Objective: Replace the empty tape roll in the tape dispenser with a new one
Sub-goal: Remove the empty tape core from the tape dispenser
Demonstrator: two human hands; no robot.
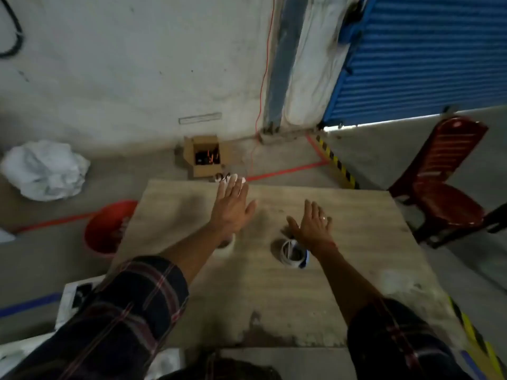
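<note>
both hands are hovering flat over the wooden board [274, 292], palms down, probably because no step of the swap is under way yet: the tape dispenser [292, 253] is sitting just nearer the person than the right hand [311, 224], and a pale tape roll [227, 246] is lying well left of the dispenser, half hidden under the left wrist. the left hand [233, 205], beyond and left of the dispenser, is holding its fingers [233, 185] straight and close together, gripping nothing. the right hand's fingers are spread slightly and are empty too, not visibly touching the dispenser.

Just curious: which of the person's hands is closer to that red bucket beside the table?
Left. The left hand hovers open toward the red bucket's side; the right hand is farther across the table.
</note>
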